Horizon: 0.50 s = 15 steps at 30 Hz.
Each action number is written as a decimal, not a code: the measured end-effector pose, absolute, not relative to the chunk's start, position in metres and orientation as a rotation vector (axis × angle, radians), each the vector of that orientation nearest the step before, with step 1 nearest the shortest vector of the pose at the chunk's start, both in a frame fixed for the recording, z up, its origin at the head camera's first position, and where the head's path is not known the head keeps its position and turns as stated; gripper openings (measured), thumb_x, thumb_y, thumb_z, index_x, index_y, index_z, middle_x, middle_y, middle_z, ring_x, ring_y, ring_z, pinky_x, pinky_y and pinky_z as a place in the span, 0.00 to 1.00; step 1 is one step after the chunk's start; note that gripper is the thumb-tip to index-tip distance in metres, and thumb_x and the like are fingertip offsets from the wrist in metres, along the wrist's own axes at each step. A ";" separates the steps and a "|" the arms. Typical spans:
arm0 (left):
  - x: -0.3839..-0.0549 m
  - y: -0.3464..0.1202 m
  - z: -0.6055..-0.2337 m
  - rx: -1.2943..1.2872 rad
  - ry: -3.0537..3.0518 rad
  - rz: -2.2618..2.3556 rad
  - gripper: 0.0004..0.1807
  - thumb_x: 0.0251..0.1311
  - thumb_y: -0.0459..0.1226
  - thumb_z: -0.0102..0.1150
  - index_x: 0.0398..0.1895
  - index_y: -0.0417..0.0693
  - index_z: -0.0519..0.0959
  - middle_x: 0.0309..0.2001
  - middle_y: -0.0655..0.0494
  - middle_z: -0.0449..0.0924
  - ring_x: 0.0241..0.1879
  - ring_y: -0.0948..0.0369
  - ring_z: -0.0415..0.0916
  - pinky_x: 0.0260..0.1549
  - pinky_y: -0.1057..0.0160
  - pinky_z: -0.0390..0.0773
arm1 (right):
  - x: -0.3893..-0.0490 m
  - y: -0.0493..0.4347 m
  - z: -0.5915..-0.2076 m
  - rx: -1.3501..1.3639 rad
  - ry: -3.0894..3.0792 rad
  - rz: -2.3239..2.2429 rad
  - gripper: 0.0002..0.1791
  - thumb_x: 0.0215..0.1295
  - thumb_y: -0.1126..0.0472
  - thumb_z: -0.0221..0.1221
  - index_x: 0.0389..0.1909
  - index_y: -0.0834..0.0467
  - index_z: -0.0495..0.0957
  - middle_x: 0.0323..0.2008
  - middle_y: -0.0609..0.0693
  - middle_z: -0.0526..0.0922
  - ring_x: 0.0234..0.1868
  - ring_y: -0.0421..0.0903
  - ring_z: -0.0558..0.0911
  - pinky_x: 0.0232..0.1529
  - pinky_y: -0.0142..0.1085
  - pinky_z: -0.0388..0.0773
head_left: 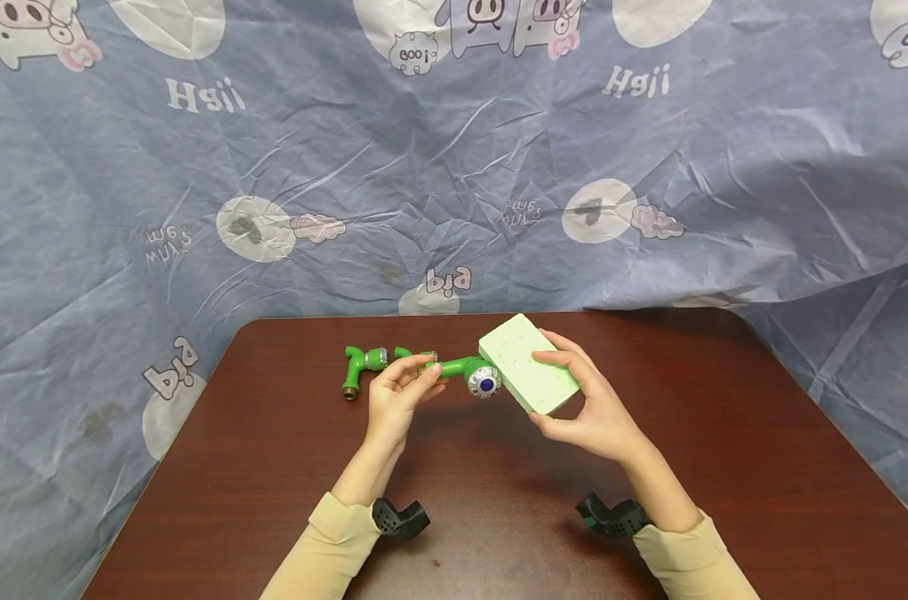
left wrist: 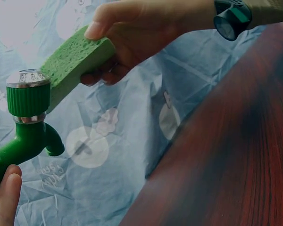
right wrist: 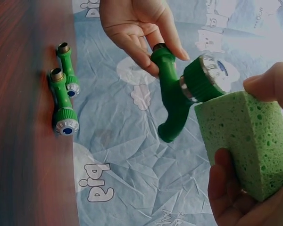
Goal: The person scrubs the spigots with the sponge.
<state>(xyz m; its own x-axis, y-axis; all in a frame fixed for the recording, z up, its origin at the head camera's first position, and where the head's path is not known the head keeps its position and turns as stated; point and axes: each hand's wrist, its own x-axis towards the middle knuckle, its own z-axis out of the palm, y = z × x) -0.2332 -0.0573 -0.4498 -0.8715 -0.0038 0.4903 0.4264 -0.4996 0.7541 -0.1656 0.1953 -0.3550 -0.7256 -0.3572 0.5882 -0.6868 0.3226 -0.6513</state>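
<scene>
Above the table, my left hand (head_left: 396,398) pinches a green faucet (right wrist: 172,92) by its threaded inlet end. The faucet has a ribbed green knob with a silver cap and a blue centre (head_left: 486,384). My right hand (head_left: 592,404) grips a pale green sponge (head_left: 527,364), thumb on one side and fingers on the other. In the right wrist view a corner of the sponge meets the faucet's knob. The left wrist view shows the sponge (left wrist: 75,63) behind the knob (left wrist: 28,96), overlapping it.
Two more green faucets lie on the dark red-brown table (head_left: 274,483): one at the left (head_left: 356,367), the other (head_left: 403,352) partly hidden behind my left hand. A blue printed cloth (head_left: 424,167) hangs behind the table's far edge.
</scene>
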 end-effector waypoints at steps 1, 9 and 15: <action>-0.234 -0.057 -0.451 -0.637 -1.401 -2.435 0.15 0.55 0.32 0.65 0.46 0.34 0.80 0.42 0.42 0.81 0.32 0.53 0.83 0.33 0.54 0.82 | -0.164 0.194 -0.352 0.927 -2.264 1.346 0.36 0.36 0.78 0.69 0.52 0.67 0.70 0.65 0.65 0.60 0.59 0.54 0.66 0.48 0.26 0.66; -0.220 -0.060 -0.424 -0.508 -1.432 -2.435 0.18 0.52 0.33 0.67 0.44 0.29 0.78 0.37 0.49 0.83 0.29 0.55 0.83 0.32 0.55 0.82 | -0.161 0.194 -0.345 0.818 -2.353 1.238 0.35 0.36 0.75 0.71 0.52 0.66 0.71 0.64 0.65 0.61 0.58 0.55 0.67 0.48 0.24 0.64; -0.214 -0.064 -0.410 -0.349 -1.478 -2.495 0.21 0.55 0.25 0.62 0.46 0.16 0.69 0.34 0.50 0.83 0.28 0.56 0.83 0.33 0.54 0.82 | -0.168 0.194 -0.357 0.866 -2.315 1.204 0.37 0.37 0.71 0.73 0.53 0.63 0.70 0.65 0.61 0.60 0.60 0.56 0.66 0.50 0.25 0.64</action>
<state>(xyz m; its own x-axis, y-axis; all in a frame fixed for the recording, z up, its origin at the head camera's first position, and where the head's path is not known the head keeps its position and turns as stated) -0.2136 -0.0636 -0.4098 -0.9474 -0.0677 0.3129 0.3070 -0.4697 0.8278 -0.1685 0.1938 -0.3573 -0.7334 -0.3430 0.5869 -0.6775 0.4402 -0.5893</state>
